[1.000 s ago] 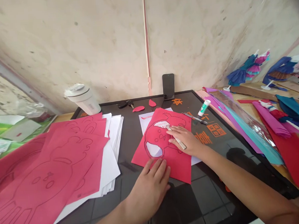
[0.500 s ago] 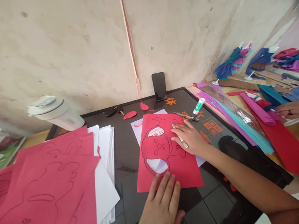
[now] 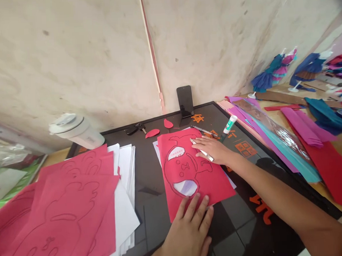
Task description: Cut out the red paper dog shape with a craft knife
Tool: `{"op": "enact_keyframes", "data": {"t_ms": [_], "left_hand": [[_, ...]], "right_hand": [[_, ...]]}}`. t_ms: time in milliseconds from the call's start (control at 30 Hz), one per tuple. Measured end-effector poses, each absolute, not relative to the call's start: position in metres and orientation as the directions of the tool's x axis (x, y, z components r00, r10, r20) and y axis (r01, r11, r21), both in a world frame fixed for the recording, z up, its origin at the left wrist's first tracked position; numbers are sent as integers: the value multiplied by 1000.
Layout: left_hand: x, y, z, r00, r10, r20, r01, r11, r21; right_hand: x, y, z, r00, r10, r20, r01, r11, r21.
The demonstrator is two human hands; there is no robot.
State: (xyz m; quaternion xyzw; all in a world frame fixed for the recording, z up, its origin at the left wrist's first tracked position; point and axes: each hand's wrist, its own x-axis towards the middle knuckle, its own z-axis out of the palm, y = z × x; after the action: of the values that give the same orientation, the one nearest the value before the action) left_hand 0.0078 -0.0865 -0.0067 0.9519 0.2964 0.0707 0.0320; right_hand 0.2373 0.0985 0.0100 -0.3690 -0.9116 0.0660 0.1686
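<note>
1 red sheet (image 3: 203, 181) at lower centre of the frame could slip or tear if the left hand (image 3: 191, 231), fingers spread over its bottom edge, slackens while the right hand (image 3: 217, 149), apart, clamps a slim tool (image 3: 209, 157).

One cut red sheet (image 3: 216, 184) with two openings (image 3: 186, 188) lies under two hands: one left hand (image 3: 190, 230), one right hand (image 3: 213, 148). Atop the sheet, one slim tool (image 3: 209, 155). Beyond it: two red cutouts (image 3: 152, 133), one phone (image 3: 185, 101). At its far right: one pen (image 3: 207, 132), one glue stick (image 3: 231, 124). Left of it, one tumbler (image 3: 78, 131).
</note>
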Motion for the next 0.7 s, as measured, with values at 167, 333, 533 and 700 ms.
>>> {"op": "enact_keyframes", "data": {"t_ms": [167,333,533,700], "left_hand": [[33,-86,10,765,639,85,628,-768,123],[31,-64,21,715,670,198,640,-742,199],[-4,-15,16,669,693,269,669,-719,188],[-11,-13,1,680,687,255,649,-726,226]], "right_hand": [[225,65,36,-527,752,395,579,658,-481],[222,2,33,-270,887,375,361,454,-815],[229,-6,15,-204,952,228,407,295,-865],[230,-4,20,-271,951,151,455,265,-850]]}}
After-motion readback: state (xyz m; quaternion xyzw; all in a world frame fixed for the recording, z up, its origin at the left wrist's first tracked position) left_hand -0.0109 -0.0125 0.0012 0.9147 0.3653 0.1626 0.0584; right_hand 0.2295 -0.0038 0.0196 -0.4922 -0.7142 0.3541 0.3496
